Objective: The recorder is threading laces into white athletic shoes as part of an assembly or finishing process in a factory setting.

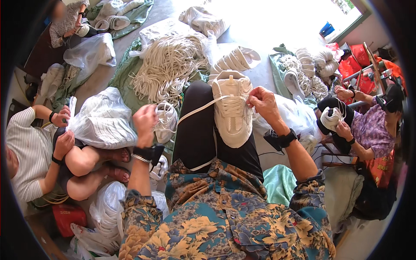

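Head view, looking down on the wearer's lap. A white sneaker (232, 108) rests sole-down on the black-clad knees, toe toward the wearer, its laced upper facing the camera. The right hand (262, 102) is closed at the shoe's right edge, fingertips pinching the white lace (197, 110) where it enters the eyelets. From there the flat lace runs taut, leftward and slightly downward across the left thigh, to the left hand (145, 123), which is closed in a fist around its free end, just beside a second white shoe (167, 121) lying past the left knee. Both wrists carry dark bands.

Beyond the knees, a large heap of loose white laces (167, 65) lies on a green cloth (123, 76) spread on the floor, with a row of stacked white shoe parts (236, 58) just to its right. A filled translucent plastic bag (104, 119) sits to the left, touched by the hands of a seated person in a striped top (26, 151). At the right edge, another person in a patterned purple top (372, 130) holds a white shoe (331, 118) on the lap with both hands. A third person sits at the upper left, well apart from the wearer.
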`<state>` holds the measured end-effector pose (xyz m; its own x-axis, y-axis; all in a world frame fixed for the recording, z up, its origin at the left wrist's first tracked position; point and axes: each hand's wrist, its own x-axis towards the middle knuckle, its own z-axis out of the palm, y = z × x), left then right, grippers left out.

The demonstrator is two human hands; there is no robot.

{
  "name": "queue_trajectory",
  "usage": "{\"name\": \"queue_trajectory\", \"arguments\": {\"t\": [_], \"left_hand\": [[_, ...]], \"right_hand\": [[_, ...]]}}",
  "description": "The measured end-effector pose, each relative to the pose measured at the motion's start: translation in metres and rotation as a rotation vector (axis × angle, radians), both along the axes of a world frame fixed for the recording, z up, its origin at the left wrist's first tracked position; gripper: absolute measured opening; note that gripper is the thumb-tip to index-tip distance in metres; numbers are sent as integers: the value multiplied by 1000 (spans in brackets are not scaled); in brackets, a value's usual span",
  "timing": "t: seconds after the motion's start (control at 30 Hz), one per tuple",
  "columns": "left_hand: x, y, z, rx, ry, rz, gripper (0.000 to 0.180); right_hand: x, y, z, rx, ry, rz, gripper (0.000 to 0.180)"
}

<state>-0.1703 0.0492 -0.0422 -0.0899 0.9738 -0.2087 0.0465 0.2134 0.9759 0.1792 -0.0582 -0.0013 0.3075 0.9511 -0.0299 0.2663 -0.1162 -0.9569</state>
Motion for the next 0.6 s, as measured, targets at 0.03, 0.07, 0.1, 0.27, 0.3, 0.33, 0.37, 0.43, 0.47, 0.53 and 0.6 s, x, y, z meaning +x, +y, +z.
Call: {"name": "queue_trajectory", "arguments": {"t": [0.03,0.07,0.1,0.27,0.3,0.33,0.37,0.43,0.47,0.53,0.6], "left_hand": [[20,0,8,137,96,-138,14],[36,0,14,273,196,-270,15],[54,1,14,313,218,-377,16],[112,-8,28,377,355,-643,19],[116,-9,30,261,326,-694,20],[119,-10,30,257,329,-691,20],[121,-10,31,262,365,-704,22],[124,-7,28,302,378,-756,23],[124,-6,26,299,382,-751,23],[127,-7,25,406,472,-741,24],[128,-9,27,381,507,-725,24]], "right_hand": [[0,1,-1,34,18,13,12],[-3,3,0,34,19,25,12],[-4,3,-1,6,-23,36,11],[-3,8,-8,2,-161,21,14],[-1,9,-6,-7,-202,35,13],[-1,11,-3,-16,-243,53,12],[-1,14,1,-17,-239,58,12],[-1,20,13,-25,-428,92,13],[-4,24,20,-24,-425,98,13],[-14,30,33,22,-779,171,13],[-27,34,38,-3,-882,216,11]]}}
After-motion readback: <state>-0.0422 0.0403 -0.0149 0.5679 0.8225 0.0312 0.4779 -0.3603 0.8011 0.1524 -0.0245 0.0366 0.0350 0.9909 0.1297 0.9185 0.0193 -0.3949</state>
